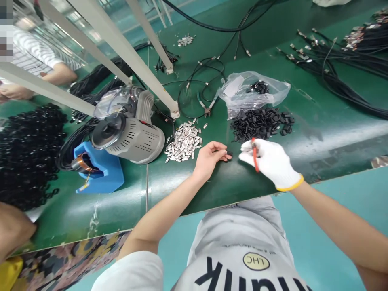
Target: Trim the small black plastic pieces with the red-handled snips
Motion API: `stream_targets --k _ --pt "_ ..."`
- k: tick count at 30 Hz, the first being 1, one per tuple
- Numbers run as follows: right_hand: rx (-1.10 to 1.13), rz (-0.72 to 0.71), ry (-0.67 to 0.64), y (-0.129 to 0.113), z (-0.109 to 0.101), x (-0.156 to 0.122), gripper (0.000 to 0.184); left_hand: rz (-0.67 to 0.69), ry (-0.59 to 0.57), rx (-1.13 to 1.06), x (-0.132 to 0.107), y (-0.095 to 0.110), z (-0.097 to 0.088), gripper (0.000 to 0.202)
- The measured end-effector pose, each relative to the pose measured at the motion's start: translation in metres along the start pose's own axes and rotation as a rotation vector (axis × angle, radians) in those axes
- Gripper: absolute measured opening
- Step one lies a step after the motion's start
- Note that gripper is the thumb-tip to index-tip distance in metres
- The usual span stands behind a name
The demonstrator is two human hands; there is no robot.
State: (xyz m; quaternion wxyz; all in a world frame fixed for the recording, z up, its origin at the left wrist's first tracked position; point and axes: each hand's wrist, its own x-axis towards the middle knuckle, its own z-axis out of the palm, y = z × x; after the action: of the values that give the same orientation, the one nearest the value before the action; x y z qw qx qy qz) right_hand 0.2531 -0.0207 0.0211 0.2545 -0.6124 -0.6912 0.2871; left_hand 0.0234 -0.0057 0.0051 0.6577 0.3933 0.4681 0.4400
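Observation:
My bare left hand pinches a small black plastic part just above the green table. My right hand, in a white glove with a yellow cuff, is closed around a red-handled tool, close to the right of the part. A pile of small silver metal pieces lies left of my left hand. A heap of black plastic shells lies just beyond my right hand.
A clear plastic bag holds more black shells. A grey motor machine on a blue base stands at left. Black cables spread at back right. Small pliers lie near white frame bars. Another person's arm rests far left.

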Motion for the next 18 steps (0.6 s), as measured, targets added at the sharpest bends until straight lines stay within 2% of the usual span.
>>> stream_targets --k 2,5,7,11,13,18 --pt "-0.031 -0.016 -0.062 -0.021 0.010 0.004 0.027 0.053 0.006 0.035 -0.001 -0.005 0.001 0.028" --pt "-0.089 -0.058 -0.104 -0.033 0.019 0.013 0.022 0.118 0.005 0.096 -0.002 -0.013 -0.002 0.025" --pt "-0.136 -0.102 -0.096 -0.032 0.024 0.016 0.020 0.177 0.001 0.191 -0.003 -0.018 -0.006 0.020" --pt "-0.174 -0.171 -0.030 -0.024 0.033 0.012 0.019 0.423 -0.030 0.586 -0.005 -0.019 -0.014 0.011" --pt "-0.176 -0.178 -0.001 -0.022 0.037 0.010 0.020 0.497 -0.056 0.705 -0.005 -0.018 -0.018 0.012" --pt "-0.251 -0.198 -0.008 -0.028 0.037 0.012 0.024 0.466 -0.054 0.696 -0.002 -0.017 -0.026 0.012"
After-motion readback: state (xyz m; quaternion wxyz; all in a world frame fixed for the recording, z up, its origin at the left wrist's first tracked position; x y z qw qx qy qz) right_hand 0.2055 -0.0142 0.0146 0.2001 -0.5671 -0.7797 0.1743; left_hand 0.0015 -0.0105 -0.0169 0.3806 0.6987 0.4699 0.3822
